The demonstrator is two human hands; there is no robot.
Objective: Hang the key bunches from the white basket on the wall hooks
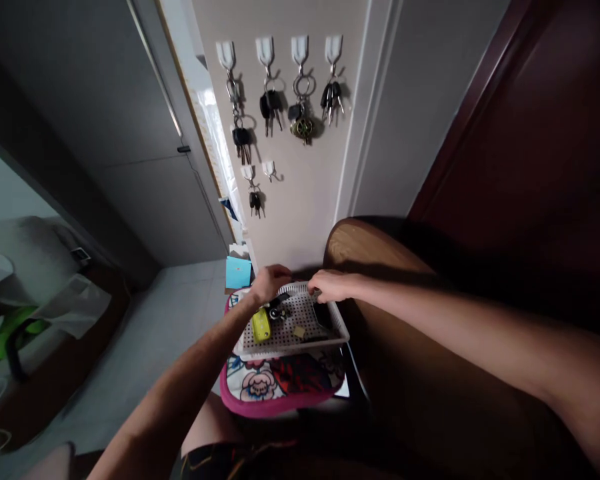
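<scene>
A white perforated tray [305,340] rests on a flower-patterned cushion with a pink rim [280,393]. In the tray lie a yellow key fob [261,325], a dark bunch of keys [279,310] and a small yellowish tag [299,331]. My left hand [269,282] hovers over the tray's far left corner with its fingers curled down. My right hand [330,285] is at the tray's far right edge, fingers bent toward something dark inside. What either hand holds is hidden.
White wall hooks [280,50] carry several key bunches [303,123]; two lower hooks [260,172] hang below, one bare. A round wooden tabletop [360,250] sits right of the tray. A grey cabinet door [130,133] stands at left, a dark door [545,120] at right.
</scene>
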